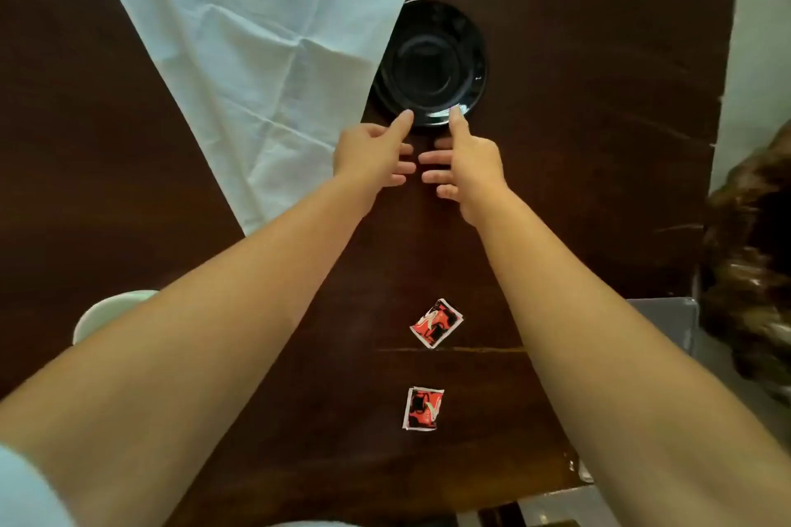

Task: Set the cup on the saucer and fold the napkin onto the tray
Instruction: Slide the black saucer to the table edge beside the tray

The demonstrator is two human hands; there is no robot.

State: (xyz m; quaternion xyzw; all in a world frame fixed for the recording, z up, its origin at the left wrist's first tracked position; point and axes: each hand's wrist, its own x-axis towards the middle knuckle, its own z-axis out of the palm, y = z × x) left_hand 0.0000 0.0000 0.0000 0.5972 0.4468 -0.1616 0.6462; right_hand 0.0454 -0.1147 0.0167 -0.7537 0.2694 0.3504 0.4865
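A black glossy saucer [430, 62] lies flat on the dark wooden table, far centre. A pale blue cloth napkin [252, 56] is spread unfolded to its left, one edge lying over the saucer's left rim. Both arms reach forward. My left hand [374, 152] and my right hand [464, 160] sit side by side just before the saucer, each thumb tip touching its near rim, fingers spread below. A white cup [109, 312] shows only as a rim part at the near left, mostly hidden by my left forearm.
Two small red-and-black sachets [436, 323] [423, 407] lie on the table [599, 98] between my forearms. A grey metal object [667, 321] sits at the right edge, a brown glossy shape [753, 261] beyond it. The table's right edge runs along a pale wall.
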